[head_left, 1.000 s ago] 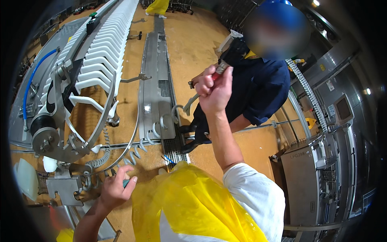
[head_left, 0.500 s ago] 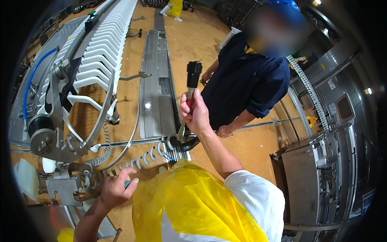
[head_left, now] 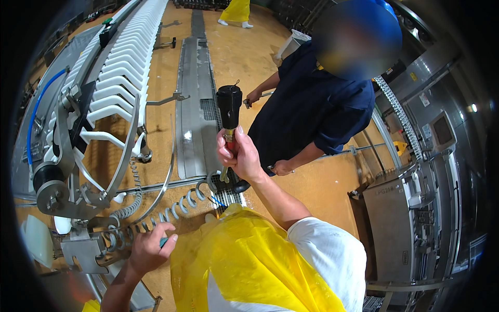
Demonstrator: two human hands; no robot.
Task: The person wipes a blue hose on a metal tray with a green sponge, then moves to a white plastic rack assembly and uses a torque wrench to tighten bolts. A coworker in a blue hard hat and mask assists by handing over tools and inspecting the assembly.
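My right hand [head_left: 240, 156] is wrapped round the lower end of a black cylindrical tool [head_left: 229, 106], held upright in front of me. A metal collar and a red part show by my fingers; I cannot tell the tool's exact kind. Below that hand hangs a coiled grey hose [head_left: 182, 204], stretching off to the left; whether it joins the tool is hidden. At the lower left my left hand [head_left: 152, 248] is closed on a small teal object [head_left: 163, 242], mostly covered by the fingers.
A long rack of white angled slats [head_left: 122, 86] with metal arms fills the left side. Facing me stands a person in a dark shirt [head_left: 322, 109], with a metal tool [head_left: 246, 103] by one hand. A steel machine [head_left: 390, 229] is on the right. A drain channel [head_left: 193, 114] crosses the floor.
My right hand has moved slightly left and down, with the black tool standing more upright. The left hand has stayed about where it was. The person opposite has shifted slightly.
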